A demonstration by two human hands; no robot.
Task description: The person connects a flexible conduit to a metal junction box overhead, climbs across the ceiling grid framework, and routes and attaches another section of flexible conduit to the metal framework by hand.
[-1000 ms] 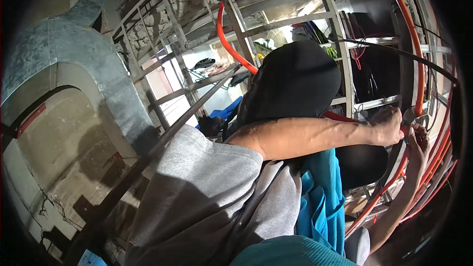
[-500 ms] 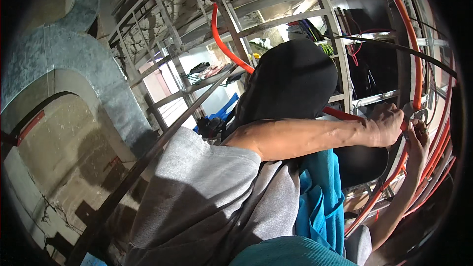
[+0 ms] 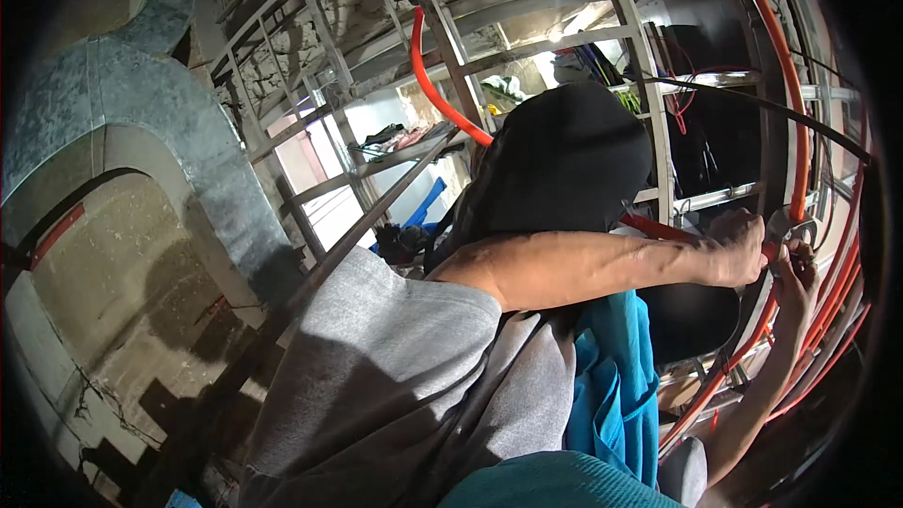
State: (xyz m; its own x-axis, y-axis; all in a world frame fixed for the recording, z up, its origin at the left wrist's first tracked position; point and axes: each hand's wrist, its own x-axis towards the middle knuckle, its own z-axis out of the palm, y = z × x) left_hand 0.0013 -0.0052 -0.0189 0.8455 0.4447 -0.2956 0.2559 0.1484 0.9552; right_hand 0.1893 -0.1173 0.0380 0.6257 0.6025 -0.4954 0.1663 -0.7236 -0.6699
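On the right, my left hand point(image 3: 736, 249) is closed around a red tube point(image 3: 658, 227). The tube comes out from behind my black-trousered knee point(image 3: 564, 155). Just beside it, my right hand point(image 3: 798, 277) has its fingers pinched together at a rounded silver metal piece point(image 3: 790, 226). Whatever those fingertips grip is too small to make out. An upright orange conduit point(image 3: 798, 155) runs down to the metal piece. My left forearm reaches across my body from a grey sleeve, while my right arm comes up from below.
Metal framing point(image 3: 640, 56) crosses the far side. Another orange conduit point(image 3: 423, 75) curves down behind my knee. A dark bar point(image 3: 357, 235) runs diagonally at left, near a galvanised duct point(image 3: 141, 113). A black cable point(image 3: 781, 108) spans above my hands. Teal cloth point(image 3: 616, 376) hangs between my legs.
The view has shifted slightly, so the surroundings sit a little lower and to the right. Both hands stay together at the metal piece, with only slight finger movement.
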